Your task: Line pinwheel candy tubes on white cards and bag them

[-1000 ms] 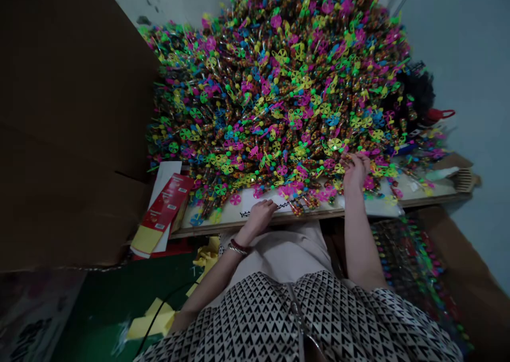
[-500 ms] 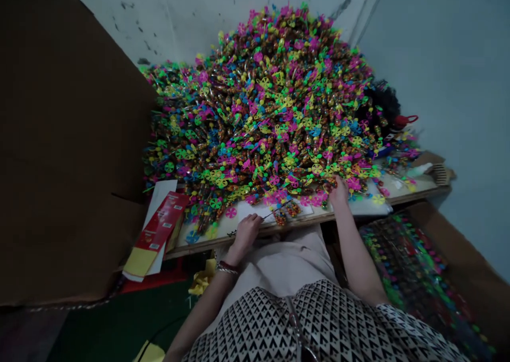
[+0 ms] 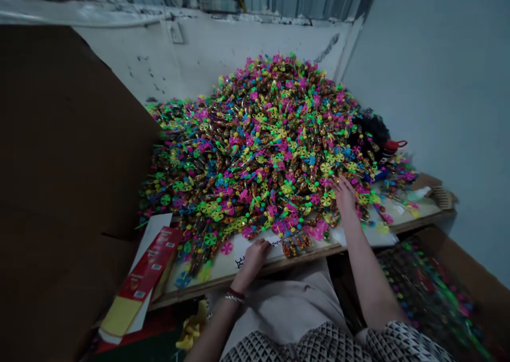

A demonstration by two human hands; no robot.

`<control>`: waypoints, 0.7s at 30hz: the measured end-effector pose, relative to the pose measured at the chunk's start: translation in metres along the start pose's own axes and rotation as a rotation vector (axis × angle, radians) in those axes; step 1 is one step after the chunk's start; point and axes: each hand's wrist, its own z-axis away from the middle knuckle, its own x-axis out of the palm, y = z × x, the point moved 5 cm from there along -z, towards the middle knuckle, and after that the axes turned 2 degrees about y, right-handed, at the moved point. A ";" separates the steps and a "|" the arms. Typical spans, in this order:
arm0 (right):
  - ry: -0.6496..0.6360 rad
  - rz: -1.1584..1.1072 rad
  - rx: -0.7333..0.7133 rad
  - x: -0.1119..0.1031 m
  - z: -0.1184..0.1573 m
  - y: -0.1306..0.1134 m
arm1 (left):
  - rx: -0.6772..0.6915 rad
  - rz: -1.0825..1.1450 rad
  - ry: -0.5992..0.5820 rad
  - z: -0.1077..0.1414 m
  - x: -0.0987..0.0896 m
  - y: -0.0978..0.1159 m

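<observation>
Hundreds of candy-filled pinwheels (image 3: pixel 263 149) lie heaped on a wooden surface (image 3: pixel 418 213) against a wall (image 3: pixel 207 69). The right hand (image 3: pixel 345 197) is laid open on the nearest pinwheels, its fingers spread, with nothing clearly gripped. The left hand (image 3: pixel 255 258) is curled over a white paper sheet (image 3: pixel 239 253), beside a thin dark stick (image 3: pixel 274 243); whether the stick is pinched cannot be told. A small cluster of candy tubes (image 3: pixel 294 243) is seen between the hands, near the surface's front edge. The pinwheels are judged light and stiff, but their thin plastic vanes are likely to snag and bend. Each is best taken by its stick or tube. A red carton (image 3: pixel 145 277) is propped at the left.
</observation>
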 end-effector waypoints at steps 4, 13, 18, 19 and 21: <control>-0.145 0.169 0.061 0.064 -0.017 -0.008 | -0.008 0.020 0.014 -0.001 0.006 -0.006; -0.299 0.193 0.024 0.193 -0.075 -0.038 | 0.014 0.122 0.033 -0.007 0.016 -0.020; -0.229 0.092 -0.051 0.256 -0.136 -0.059 | -0.001 0.180 -0.021 -0.010 0.023 -0.027; -0.241 0.099 -0.070 0.276 -0.150 -0.061 | 0.002 0.185 -0.036 -0.010 0.023 -0.028; -0.325 0.109 -0.135 0.327 -0.178 -0.062 | 0.008 0.189 -0.071 -0.012 0.024 -0.029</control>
